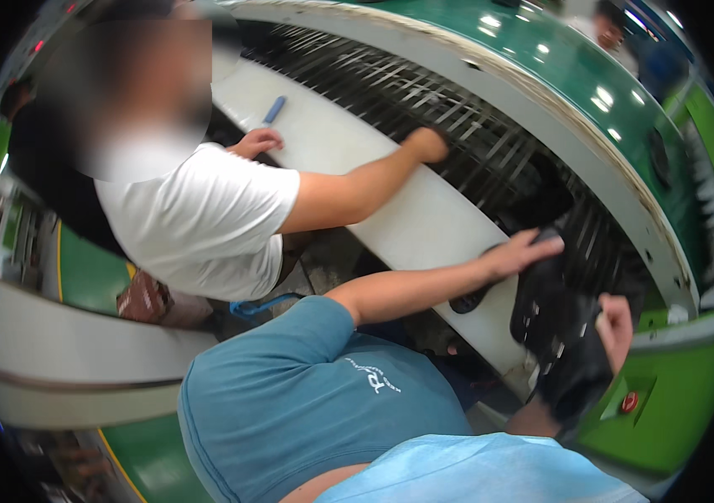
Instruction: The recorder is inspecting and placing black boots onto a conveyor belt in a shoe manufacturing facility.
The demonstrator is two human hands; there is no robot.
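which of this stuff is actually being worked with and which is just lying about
In use: black sheet, gripped by the right hand, with the left hand flat at its top edge; dark slatted rack behind it.
Lying about: blue pen-like object on the white ledge; red button.

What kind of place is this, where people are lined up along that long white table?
Most likely a factory production line. People work side by side at a long white bench beside a green machine housing with a slatted black conveyor. A red button sits on a green panel.
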